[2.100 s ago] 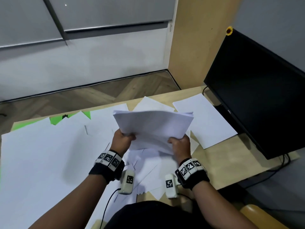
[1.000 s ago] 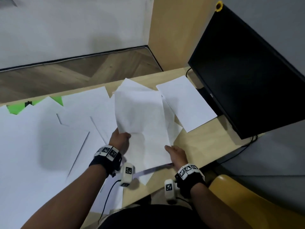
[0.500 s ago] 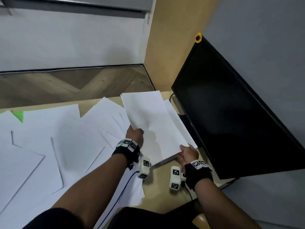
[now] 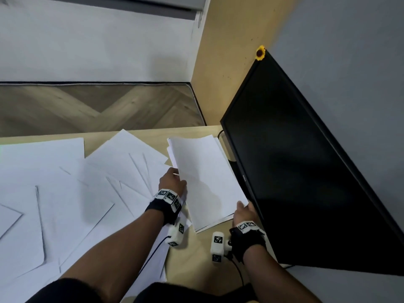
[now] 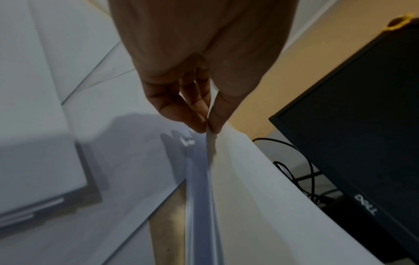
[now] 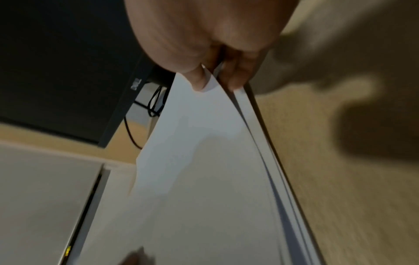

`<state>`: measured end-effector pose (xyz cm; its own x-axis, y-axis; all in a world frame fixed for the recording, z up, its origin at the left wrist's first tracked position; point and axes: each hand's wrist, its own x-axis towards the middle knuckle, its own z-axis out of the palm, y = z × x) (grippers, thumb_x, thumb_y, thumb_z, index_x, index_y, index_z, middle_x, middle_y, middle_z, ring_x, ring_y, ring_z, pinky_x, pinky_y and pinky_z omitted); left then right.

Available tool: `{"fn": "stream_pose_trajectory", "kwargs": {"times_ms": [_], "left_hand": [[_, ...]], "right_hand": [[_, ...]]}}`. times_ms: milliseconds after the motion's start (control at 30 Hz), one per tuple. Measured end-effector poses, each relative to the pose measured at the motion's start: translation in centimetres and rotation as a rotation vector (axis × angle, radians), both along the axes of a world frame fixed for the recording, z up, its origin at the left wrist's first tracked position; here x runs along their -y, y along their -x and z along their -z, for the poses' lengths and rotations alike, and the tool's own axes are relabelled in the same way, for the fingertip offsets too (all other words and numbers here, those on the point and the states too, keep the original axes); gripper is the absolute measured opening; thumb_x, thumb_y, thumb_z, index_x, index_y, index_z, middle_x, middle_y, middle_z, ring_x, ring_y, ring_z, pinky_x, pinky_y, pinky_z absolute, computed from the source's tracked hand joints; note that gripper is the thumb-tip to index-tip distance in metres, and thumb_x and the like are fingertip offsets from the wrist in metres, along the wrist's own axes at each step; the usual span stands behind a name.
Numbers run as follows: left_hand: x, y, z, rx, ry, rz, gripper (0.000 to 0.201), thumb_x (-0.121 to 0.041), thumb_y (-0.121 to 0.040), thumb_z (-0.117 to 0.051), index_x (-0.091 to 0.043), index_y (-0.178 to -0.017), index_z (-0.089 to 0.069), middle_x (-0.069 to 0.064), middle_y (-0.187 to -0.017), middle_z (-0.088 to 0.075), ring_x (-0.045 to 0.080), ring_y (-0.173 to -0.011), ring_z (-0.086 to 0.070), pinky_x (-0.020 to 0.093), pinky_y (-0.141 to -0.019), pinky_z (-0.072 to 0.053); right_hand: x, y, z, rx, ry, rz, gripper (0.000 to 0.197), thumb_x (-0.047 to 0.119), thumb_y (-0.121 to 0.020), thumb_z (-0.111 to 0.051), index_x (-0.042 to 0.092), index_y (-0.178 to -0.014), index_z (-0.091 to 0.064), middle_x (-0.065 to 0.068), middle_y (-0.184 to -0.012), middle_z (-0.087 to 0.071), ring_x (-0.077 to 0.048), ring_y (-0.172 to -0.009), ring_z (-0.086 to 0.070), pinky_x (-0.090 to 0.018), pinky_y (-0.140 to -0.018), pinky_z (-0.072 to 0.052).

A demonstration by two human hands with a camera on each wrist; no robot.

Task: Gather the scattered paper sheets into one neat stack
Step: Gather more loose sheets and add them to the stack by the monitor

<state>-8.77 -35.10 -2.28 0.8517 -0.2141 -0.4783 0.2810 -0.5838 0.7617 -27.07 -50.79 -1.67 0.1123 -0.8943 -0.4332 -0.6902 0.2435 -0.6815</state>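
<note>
Both fingers (image 5: 197, 107) — half-hidden by stack (image 4: 207, 180)

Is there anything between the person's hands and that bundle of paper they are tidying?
No. The left hand pinches the stack at its left edge and the right hand pinches its near right corner, right beside the monitor.

I see 2 bare forearms, each with a black wristband (image 4: 165, 209) topped by a white strip of black-and-white square markers (image 4: 168, 196). A white camera block (image 4: 176, 235) with its own marker hangs under the left wrist; a matching block (image 4: 217, 246) sits under the right. Thin black cables (image 4: 153, 253) trail from both. Dark clothing (image 4: 65, 290) at frame bottom.
</note>
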Motion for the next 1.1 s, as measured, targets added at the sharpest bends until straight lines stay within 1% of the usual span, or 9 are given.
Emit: {"fn": "stream_pose_trajectory", "kwargs": {"times_ms": [167, 267, 400, 500, 667, 800, 967, 1033, 1100], "left_hand": [[0.3, 0.4, 0.8, 0.105, -0.166, 0.101, 0.053, -0.030, -0.083, -0.068, -0.011, -0.129, -0.052, 0.014, -0.126, -0.048, 0.035, -0.112, -0.055, 0.038, -0.092, -0.048], [0.6, 1.0, 0.9, 0.051, -0.233, 0.173, 0.054, -0.038, -0.083, -0.067, -0.005, -0.122, -0.051, 0.017, -0.124, -0.045, 0.040, -0.110, -0.055, 0.041, -0.091, -0.049], [0.9, 1.3, 0.3, -0.014, -0.223, 0.198, 0.050, -0.039, -0.086, -0.064, -0.003, -0.119, -0.054, 0.016, -0.123, -0.047, 0.036, -0.106, -0.058, 0.036, -0.086, -0.049], [1.1, 1.3, 0.3, -0.075, -0.200, 0.163, 0.054, -0.041, -0.084, -0.065, -0.004, -0.122, -0.055, 0.016, -0.123, -0.052, 0.034, -0.107, -0.059, 0.035, -0.084, -0.049], [0.5, 1.6, 0.3, -0.162, -0.165, 0.142, 0.054, -0.036, -0.085, -0.066, -0.008, -0.130, -0.053, 0.011, -0.131, -0.056, 0.030, -0.118, -0.055, 0.028, -0.083, -0.040], [-0.3, 3.5, -0.1, -0.172, -0.156, 0.168, 0.030, -0.037, -0.082, -0.068, -0.013, -0.098, -0.059, 0.007, -0.109, -0.062, 0.025, -0.092, -0.055, 0.025, -0.076, -0.042], [-0.8, 7.9, 0.4, -0.190, -0.172, 0.303, 0.060, -0.048, -0.074, -0.068, -0.006, -0.115, -0.058, 0.011, -0.114, -0.060, 0.029, -0.102, -0.059, 0.028, -0.071, -0.043], [-1.2, 9.5, 0.3, -0.184, -0.147, 0.338, 0.044, -0.046, -0.074, -0.069, -0.010, -0.098, -0.058, 0.007, -0.099, -0.061, 0.023, -0.087, -0.058, 0.026, -0.062, -0.039], [-1.6, 10.7, 0.0, -0.213, -0.082, 0.350, 0.035, -0.042, -0.074, -0.072, -0.016, -0.076, -0.049, -0.001, -0.078, -0.055, 0.013, -0.069, -0.051, 0.023, -0.053, -0.034]], "right_hand": [[-0.1, -0.2, 1.2, -0.136, 0.132, -0.089, 0.049, 0.016, -0.090, -0.054, 0.030, -0.137, -0.053, -0.008, -0.131, -0.062, -0.032, -0.114, -0.061, -0.042, -0.097, -0.050], [0.0, 0.6, 1.4, -0.238, 0.156, -0.203, 0.063, 0.012, -0.089, -0.057, 0.025, -0.148, -0.040, -0.010, -0.145, -0.049, -0.034, -0.126, -0.052, -0.039, -0.101, -0.046], [0.5, 0.9, 0.9, -0.390, 0.176, -0.321, 0.075, 0.031, -0.086, -0.058, 0.022, -0.154, -0.027, -0.012, -0.145, -0.050, -0.036, -0.127, -0.051, -0.039, -0.101, -0.042], [0.8, 0.7, 0.7, -0.409, 0.142, -0.349, 0.071, 0.043, -0.088, -0.057, 0.019, -0.150, -0.033, -0.013, -0.144, -0.050, -0.036, -0.128, -0.049, -0.041, -0.101, -0.041], [0.8, 1.9, 0.8, -0.379, 0.088, -0.328, 0.051, 0.022, -0.084, -0.058, 0.021, -0.134, -0.051, -0.010, -0.131, -0.058, -0.032, -0.116, -0.057, -0.030, -0.085, -0.045], [0.5, 3.6, 3.1, -0.261, 0.058, -0.267, 0.058, 0.026, -0.069, -0.051, 0.029, -0.127, -0.053, -0.005, -0.127, -0.060, -0.031, -0.109, -0.060, -0.037, -0.087, -0.053], [-0.6, 6.2, 2.9, -0.117, 0.074, -0.079, 0.060, 0.012, -0.076, -0.048, 0.030, -0.133, -0.057, -0.003, -0.126, -0.062, -0.031, -0.106, -0.063, -0.040, -0.091, -0.054], [-0.5, 7.3, 2.7, -0.099, 0.052, 0.004, 0.064, 0.017, -0.071, -0.047, 0.029, -0.133, -0.057, -0.009, -0.124, -0.064, -0.035, -0.099, -0.064, -0.043, -0.089, -0.054], [-0.6, 8.2, 2.5, -0.124, 0.039, 0.073, 0.071, 0.025, -0.066, -0.046, 0.017, -0.136, -0.054, -0.018, -0.129, -0.060, -0.039, -0.109, -0.060, -0.045, -0.096, -0.049]]}}
